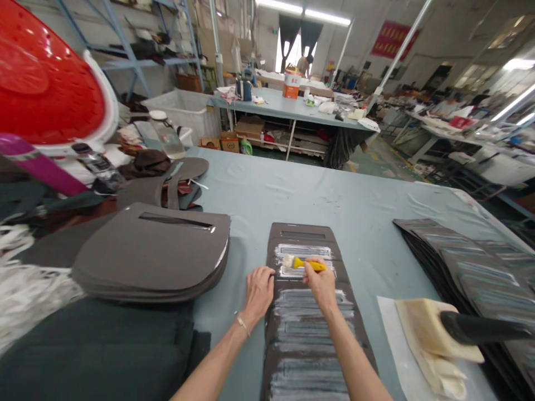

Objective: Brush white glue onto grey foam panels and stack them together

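My right hand (321, 281) is closed round the yellow handle of a small brush (297, 262). Its pale bristles touch a dark grey panel (334, 245), beside a rectangular slot smeared with white paste. The panel belongs to an overlapping row of similar pieces running toward me, several of them streaked with white. My left hand (259, 287) rests at the row's left edge, fingers stretched out and fingertips on the border. To the left lies a stack of rounded dark grey panels (154, 250), the top one with a narrow slot.
Coated panels (472, 262) lie fanned at the right. Before them a block with a black handle (480, 328) sits on white sheeting (387, 317). Bottles, cloth and a large red-and-white object (45, 83) crowd the left. Another table (267, 103) stands beyond.
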Tool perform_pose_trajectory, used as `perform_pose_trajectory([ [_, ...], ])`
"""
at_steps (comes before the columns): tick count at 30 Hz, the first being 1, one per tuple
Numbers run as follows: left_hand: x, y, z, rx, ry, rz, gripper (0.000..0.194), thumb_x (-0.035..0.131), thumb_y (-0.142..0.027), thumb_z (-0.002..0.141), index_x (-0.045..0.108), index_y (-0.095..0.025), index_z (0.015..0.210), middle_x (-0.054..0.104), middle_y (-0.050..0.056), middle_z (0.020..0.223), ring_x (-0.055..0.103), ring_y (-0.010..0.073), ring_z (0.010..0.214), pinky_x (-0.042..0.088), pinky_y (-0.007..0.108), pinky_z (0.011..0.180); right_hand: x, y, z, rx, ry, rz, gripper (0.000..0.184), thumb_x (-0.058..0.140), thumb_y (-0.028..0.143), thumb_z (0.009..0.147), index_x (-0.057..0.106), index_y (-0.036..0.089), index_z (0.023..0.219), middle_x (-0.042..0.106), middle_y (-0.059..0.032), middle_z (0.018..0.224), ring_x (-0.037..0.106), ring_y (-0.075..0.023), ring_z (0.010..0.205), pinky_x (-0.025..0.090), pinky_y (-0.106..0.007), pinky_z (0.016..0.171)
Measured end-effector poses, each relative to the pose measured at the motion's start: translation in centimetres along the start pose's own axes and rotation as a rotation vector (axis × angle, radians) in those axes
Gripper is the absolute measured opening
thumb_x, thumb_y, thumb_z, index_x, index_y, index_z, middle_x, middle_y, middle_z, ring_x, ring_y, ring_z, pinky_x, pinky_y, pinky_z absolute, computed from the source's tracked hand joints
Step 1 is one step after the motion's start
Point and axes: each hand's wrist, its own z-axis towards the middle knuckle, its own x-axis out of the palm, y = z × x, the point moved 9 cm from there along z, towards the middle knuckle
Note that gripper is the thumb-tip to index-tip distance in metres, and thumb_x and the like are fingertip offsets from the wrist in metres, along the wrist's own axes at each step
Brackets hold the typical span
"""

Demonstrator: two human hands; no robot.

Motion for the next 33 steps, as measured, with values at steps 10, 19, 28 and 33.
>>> perform_pose_trajectory([
  [10,0.7,-1.9,-2.4,0.113,0.032,0.123,0.028,0.04,-0.015,0.087,0.054,-0.024,0.109,0.059,0.005,0.11,0.05,0.0219,0.107,0.035,0.04,0.092,-12.5,-4.3,1.3,0.025,-0.306,-0.404,0.029,0.049,0.041,0.072,0.065,0.018,0.081,0.06,-0.0002,0.057,0.053,-0.0156,0.052,0.038,-0.025,0.055],
  [19,-0.1,-1.1,-3.4,0.053,-0.008,0.012,0.025,0.037,-0.017,0.088,0.056,-0.023,0.104,0.061,0.005,0.106,0.053,0.0193,0.104,0.038,0.037,0.091,-2.7,-0.3,-2.5,-0.116,-0.068,-0.285,0.027,0.05,0.041,0.078,0.065,0.02,0.084,0.061,0.0013,0.062,0.053,-0.0131,0.054,0.039,-0.023,0.057],
  [28,-0.1,-2.8,-4.8,0.126,0.041,0.131,0.026,0.036,-0.017,0.09,0.056,-0.024,0.105,0.061,0.005,0.107,0.052,0.0195,0.104,0.036,0.038,0.091,-8.2,-4.3,-1.6,0.111,-0.136,-0.143,0.034,0.056,0.044,0.071,0.064,0.017,0.09,0.057,0.003,0.05,0.053,-0.014,0.044,0.04,-0.023,0.046],
  [33,0.1,-2.5,-5.0,0.113,0.037,0.118,0.028,0.037,-0.018,0.089,0.055,-0.025,0.109,0.059,0.006,0.112,0.05,0.021,0.109,0.036,0.039,0.093,-15.9,-5.8,-0.9,0.174,-0.321,-0.173,0.045,0.058,0.047,0.065,0.064,0.014,0.095,0.062,-0.0009,0.056,0.058,-0.0171,0.048,0.043,-0.026,0.05],
])
